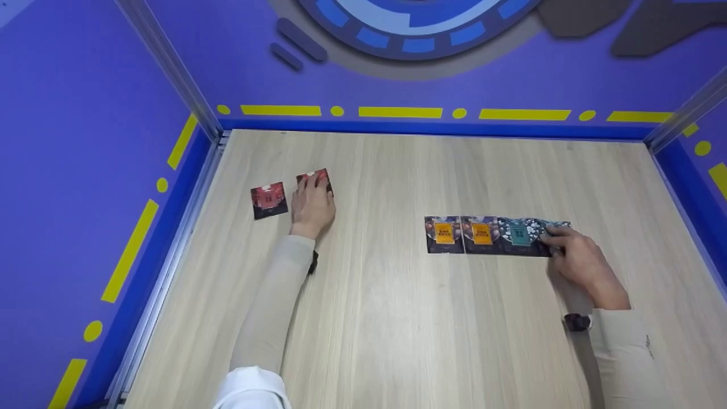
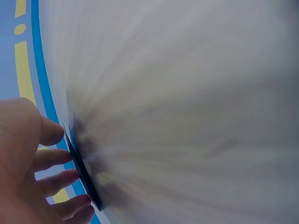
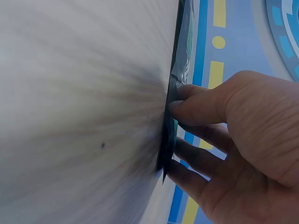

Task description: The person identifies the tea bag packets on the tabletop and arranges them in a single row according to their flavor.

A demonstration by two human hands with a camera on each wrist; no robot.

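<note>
My left hand lies flat on a red packet at the table's left; its straight fingers touch the packet's dark edge in the left wrist view. A second red packet lies just to its left. On the right, a row of dark packets lies side by side: two with orange labels and a teal one. My right hand presses its fingertips on the rightmost teal packet. In the right wrist view, thumb and fingers rest on that packet's face.
The wooden table is boxed in by purple walls with yellow dashes at the left, back and right. A metal rail runs along the left edge. Both wrists wear a black strap.
</note>
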